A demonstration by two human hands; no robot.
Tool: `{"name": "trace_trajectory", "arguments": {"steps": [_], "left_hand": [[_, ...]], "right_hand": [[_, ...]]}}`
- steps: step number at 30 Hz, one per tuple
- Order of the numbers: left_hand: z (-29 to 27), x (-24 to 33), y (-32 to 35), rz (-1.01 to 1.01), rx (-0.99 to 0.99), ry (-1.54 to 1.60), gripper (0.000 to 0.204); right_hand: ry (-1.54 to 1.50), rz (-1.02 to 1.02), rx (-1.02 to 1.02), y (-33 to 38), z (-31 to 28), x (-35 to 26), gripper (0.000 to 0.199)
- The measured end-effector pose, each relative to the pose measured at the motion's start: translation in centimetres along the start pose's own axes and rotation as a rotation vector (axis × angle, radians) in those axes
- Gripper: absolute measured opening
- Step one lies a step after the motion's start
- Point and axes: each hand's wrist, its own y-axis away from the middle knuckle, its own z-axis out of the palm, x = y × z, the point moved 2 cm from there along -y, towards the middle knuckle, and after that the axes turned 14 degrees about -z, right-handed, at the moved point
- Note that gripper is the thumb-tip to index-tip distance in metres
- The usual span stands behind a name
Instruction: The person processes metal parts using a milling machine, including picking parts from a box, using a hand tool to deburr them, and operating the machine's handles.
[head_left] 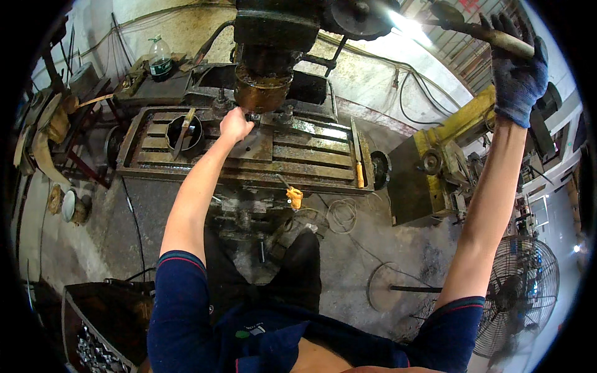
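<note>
My bare left hand (pixel 236 126) is closed just under the machine's spindle head (pixel 262 93), at the rear of the slotted worktable (pixel 311 163). What its fingers hold, if anything, I cannot make out; a small dark part shows beside them. High on the right, my right hand (pixel 520 81) wears a blue-grey glove. A lever handle (pixel 507 42) crosses that hand between palm and fingertips, and the fingers stretch up past it without wrapping round. On the table's left part, a brush (pixel 185 132) lies across a dark round pot (pixel 200 138).
A file with a yellow handle (pixel 359 174) lies along the table's right edge. A yellow object (pixel 294 198) hangs at its front edge. A standing fan (pixel 519 286) is at lower right, a metal bin (pixel 71 323) with shavings at lower left. Cables (pixel 342 216) trail on the floor.
</note>
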Motion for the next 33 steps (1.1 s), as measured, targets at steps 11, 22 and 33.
{"name": "trace_trajectory", "arguments": {"steps": [11,22,33], "left_hand": [[1.0,-2.4,-1.8,0.038,0.191,0.067,0.034],[1.1,-1.4,-1.2,0.049,0.173,0.059,0.036],[-0.2,-2.2,1.4,0.127,-0.051,0.353,0.037]], "right_hand": [[-0.26,-0.084,0.056,11.9,-2.2,-1.3,0.034],[-0.157,0.066,0.153,17.5,-1.2,-3.6,0.033],[-0.058,0.016,0.094,19.1,-1.1,-4.0,0.041]]}}
